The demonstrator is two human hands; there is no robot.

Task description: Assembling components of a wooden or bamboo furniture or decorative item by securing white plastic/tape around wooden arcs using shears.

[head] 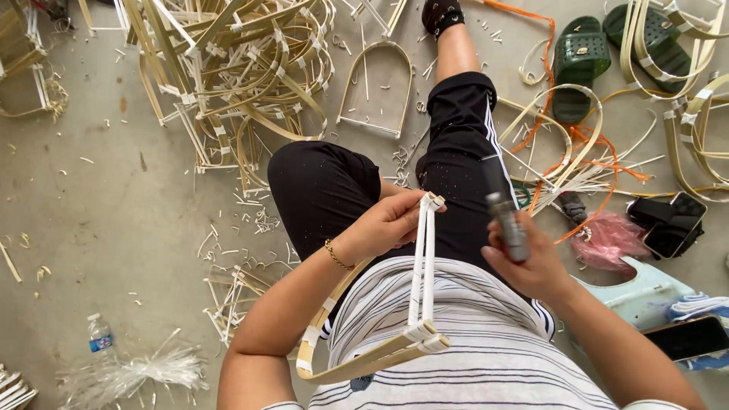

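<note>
Over my lap, my left hand pinches the top of a pale bamboo-strip frame with white binding, fingers closed around it, while my right hand is clenched on a grey cylindrical tool. The lower corner looks bound already — judging by the heap of finished bamboo loops on the concrete floor, this one seems nearly done.

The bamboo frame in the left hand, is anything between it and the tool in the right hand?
Nothing visible. The left hand pinches the top of the bamboo frame, and the right hand holds a dark cylindrical tool just beside it. Only open air over the lap separates the frame's upright strips from the tool.
</note>
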